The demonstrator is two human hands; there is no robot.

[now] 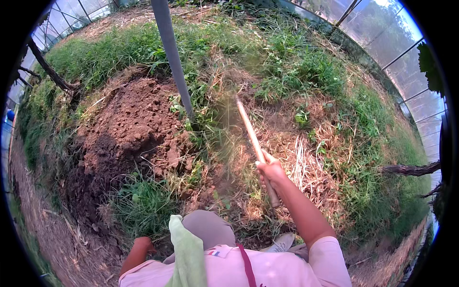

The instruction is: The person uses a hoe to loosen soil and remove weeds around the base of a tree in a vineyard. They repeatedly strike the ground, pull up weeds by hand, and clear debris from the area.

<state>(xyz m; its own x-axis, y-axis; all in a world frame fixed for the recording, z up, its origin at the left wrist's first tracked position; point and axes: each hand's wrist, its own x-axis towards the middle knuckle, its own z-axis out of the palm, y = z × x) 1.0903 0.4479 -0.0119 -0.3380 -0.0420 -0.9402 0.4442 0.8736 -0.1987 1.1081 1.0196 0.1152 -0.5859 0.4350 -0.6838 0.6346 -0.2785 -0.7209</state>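
My right hand (270, 168) is closed around a pale wooden handle (250, 131), which slants forward and slightly left over dry, cut grass. The tool's head, at the far end of the handle, cannot be made out among the grass. Low at the left, my left hand (146, 244) is partly hidden beside my bent knee, above a tuft of green grass (145, 202); its fingers are not clear. A mound of reddish-brown soil (132, 120) lies to the left of the handle. A pale green cloth (187, 247) hangs down over my shirt.
A grey metal post (174, 59) stands upright between the soil mound and the handle. Woody trunks reach in at the left (50, 70) and the right (410, 169). Grass and weeds (315, 73) cover much of the ground. Framed translucent walls (401, 57) curve around the far edges.
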